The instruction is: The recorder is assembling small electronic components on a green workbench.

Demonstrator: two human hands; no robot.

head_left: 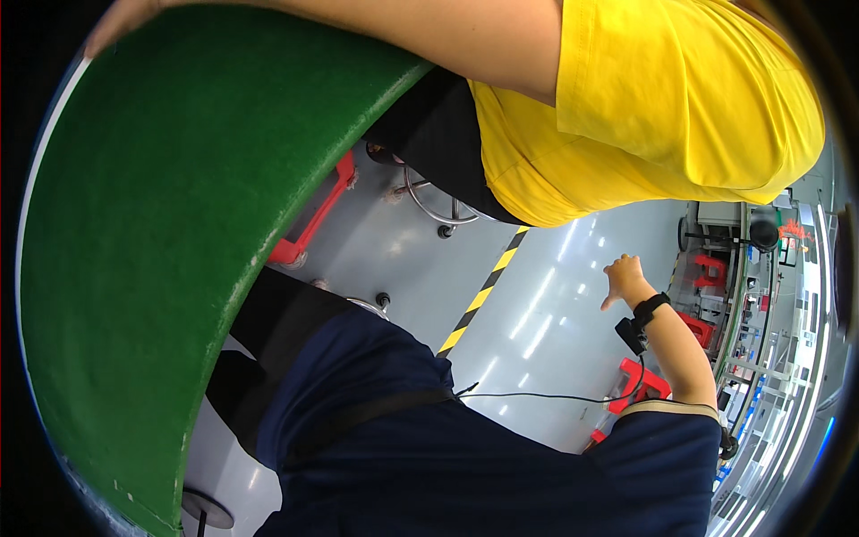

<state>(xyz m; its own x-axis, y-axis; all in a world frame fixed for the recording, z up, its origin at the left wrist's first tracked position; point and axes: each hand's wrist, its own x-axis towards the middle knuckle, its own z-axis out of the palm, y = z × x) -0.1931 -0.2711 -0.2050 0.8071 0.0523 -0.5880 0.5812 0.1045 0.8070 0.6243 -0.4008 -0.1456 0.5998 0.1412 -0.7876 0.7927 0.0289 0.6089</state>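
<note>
Nearest the camera, a navy-blue shirt point(465, 465) fills the lower edge, crossed by one dark strap point(376, 413). One thin black cable point(537, 396) is run from it toward the right forearm. A black wrist band point(650, 308) with a small device is worn on that arm.

The right hand point(624, 279) is held out over the floor with the fingers spread and the thumb out. It is fully open; nothing is gripped or touched by it. The left hand is not seen.

To the left, the curved edge of one green table top point(143, 251) sweeps from the top of the view to the bottom, bordered by a thin white rim. Between this edge and the outstretched arm, a wide stretch of glossy grey floor point(537, 295) is left open. It is crossed by one black-and-yellow stripe point(483, 295).

Four red plastic pieces are counted. One red stool point(640, 380) is seen just beneath the forearm. Two more point(707, 268) point(698, 328) are set beyond the hand, near it but apart. One red frame point(315, 215) is tucked under the table's edge. One chrome chair ring point(437, 208) on castors is seen beside the frame.

Farther off, a person in a yellow shirt point(653, 98) is seated, with one bare arm stretched along the top of the view. That person's hand point(116, 20) is laid at the table's far edge. Racks point(769, 295) line the right-hand rim, too bent by the lens to be told in detail.
</note>
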